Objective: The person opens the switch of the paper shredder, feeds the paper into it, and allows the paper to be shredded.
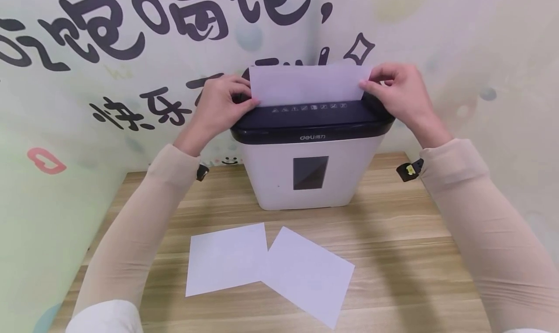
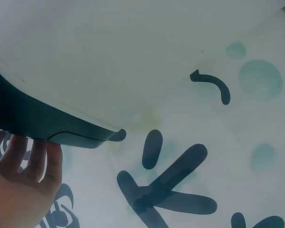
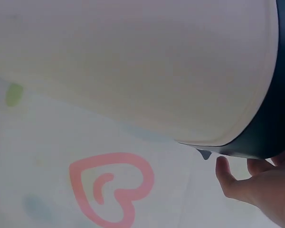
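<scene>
A white paper shredder point(image 1: 275, 173) with a dark top stands upright at the back of the table. A sheet of paper point(image 1: 305, 84) rises from behind the row of icons on its top, its lower edge hidden there. My left hand point(image 1: 222, 100) pinches the sheet's left edge between thumb and fingers. At the opposite edge my right hand point(image 1: 402, 90) pinches the paper likewise. Both wrist views show the shredder's pale side and dark rim close up, with the left hand point(image 2: 23, 175) and right hand point(image 3: 261, 180) by the rim; the paper is out of sight there.
Two white sheets lie on the wooden table point(image 1: 406, 255) in front of the shredder: a left sheet point(image 1: 227, 260) and a right sheet point(image 1: 310, 277), their corners meeting. A wall point(image 1: 174, 129) with large dark lettering rises directly behind the shredder.
</scene>
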The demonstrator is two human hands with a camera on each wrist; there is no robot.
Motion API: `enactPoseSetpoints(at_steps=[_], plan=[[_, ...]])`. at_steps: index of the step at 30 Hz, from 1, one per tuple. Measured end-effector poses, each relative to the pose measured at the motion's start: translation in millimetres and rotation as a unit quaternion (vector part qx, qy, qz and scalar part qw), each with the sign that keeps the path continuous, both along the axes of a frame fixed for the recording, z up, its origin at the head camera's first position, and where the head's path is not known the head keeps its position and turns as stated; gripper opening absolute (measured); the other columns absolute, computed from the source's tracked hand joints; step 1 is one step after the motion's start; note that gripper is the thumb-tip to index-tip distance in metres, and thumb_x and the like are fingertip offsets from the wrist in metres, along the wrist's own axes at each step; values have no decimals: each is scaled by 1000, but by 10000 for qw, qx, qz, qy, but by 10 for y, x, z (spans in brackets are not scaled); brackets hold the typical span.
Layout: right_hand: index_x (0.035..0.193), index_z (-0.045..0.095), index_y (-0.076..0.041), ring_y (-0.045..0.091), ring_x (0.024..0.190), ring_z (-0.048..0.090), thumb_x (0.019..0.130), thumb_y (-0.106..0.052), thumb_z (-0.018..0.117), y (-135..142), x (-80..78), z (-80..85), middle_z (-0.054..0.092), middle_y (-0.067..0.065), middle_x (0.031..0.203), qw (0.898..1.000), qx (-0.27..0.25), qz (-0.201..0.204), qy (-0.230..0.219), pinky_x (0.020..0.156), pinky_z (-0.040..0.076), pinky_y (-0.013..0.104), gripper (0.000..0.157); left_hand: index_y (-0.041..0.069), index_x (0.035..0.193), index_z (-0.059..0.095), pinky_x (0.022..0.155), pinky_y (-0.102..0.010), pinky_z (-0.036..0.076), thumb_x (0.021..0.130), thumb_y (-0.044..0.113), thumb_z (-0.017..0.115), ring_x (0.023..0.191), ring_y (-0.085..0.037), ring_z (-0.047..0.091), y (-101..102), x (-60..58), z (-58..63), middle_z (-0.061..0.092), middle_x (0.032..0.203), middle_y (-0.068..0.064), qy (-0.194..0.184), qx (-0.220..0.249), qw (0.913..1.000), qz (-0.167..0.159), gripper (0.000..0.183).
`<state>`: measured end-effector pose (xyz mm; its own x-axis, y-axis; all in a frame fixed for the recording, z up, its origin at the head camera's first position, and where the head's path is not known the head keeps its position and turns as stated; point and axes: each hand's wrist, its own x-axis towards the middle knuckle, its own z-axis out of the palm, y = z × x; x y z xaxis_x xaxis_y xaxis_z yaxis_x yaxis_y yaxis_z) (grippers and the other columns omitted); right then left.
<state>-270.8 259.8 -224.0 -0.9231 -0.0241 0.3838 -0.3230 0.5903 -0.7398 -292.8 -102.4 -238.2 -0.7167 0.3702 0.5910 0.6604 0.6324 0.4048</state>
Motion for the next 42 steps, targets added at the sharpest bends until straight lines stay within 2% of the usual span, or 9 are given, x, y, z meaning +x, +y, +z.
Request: enactPoseSetpoints(at_steps=[3, 8, 12, 21, 31, 35, 38, 42], plan=[[87, 75, -5, 8, 95, 51, 88, -24, 77, -9, -6, -34, 63, -12, 88, 10000, 71, -26, -11, 97, 39, 31, 19, 0, 88, 79, 88, -32, 50, 86, 15, 79, 102, -19, 65, -11, 2, -12, 73, 101, -10, 19, 146, 9999, -28, 15], [92, 75, -1, 8, 97, 52, 86, -24, 78, -22, -1, -92, 64, -6, 94, 9998, 189, -57, -2, 88, 41, 21, 23, 1, 89, 79, 87, -30, 51, 87, 15, 78, 102, -16, 65, -11, 13, -22, 73, 101, -8, -65, 255, 9996, -28, 14], [95, 76, -3, 6, 98, 55, 86, -24, 79, -32, 6, -107, 66, -9, 95, 9999, 110, -81, -40, 85, 42, 16, 24, 1, 90, 78, 85, -31, 52, 87, 15, 77, 102, -15, 65, -12, 22, -18, 73, 103, -7, -83, 297, 9995, -45, 14], [99, 80, -9, 4, 101, 56, 85, -25, 80, -34, 4, -109, 69, -13, 94, 9999, 69, 0, -101, 87, 39, 16, 21, 4, 89, 79, 86, -28, 50, 88, 14, 76, 103, -10, 64, -19, 29, -16, 73, 104, -1, -49, 297, 9993, -221, 10], [99, 79, -6, 5, 101, 55, 87, -22, 78, -41, 9, -131, 69, -11, 96, 9999, 103, 23, -39, 93, 38, 18, 20, 4, 89, 78, 85, -29, 50, 90, 13, 74, 104, -12, 64, -37, 56, -19, 73, 105, -3, -98, 111, 9999, -71, 10], [105, 78, -6, 5, 109, 54, 89, -23, 75, -16, 9, -181, 67, -7, 107, 9999, -132, -4, 98, 97, 41, 22, 24, 3, 92, 77, 87, -33, 51, 92, 14, 72, 107, -16, 64, -64, 85, -29, 72, 107, -4, -111, 31, 9999, 80, 12], [117, 74, -9, 10, 119, 51, 90, -28, 73, 21, 23, -222, 63, -2, 121, 9995, -285, -56, 123, 101, 43, 25, 33, 1, 93, 77, 84, -34, 51, 92, 12, 71, 105, -17, 64, -115, 102, -51, 72, 109, -6, -31, 83, 9998, 162, 12], [133, 64, -15, 18, 128, 46, 92, -33, 70, 90, 70, -283, 54, 3, 137, 9989, -456, -83, -20, 106, 39, 27, 46, -1, 93, 76, 80, -29, 50, 91, 10, 72, 101, -16, 64, -232, 118, -112, 72, 109, -7, 84, 287, 9992, 279, 12]])
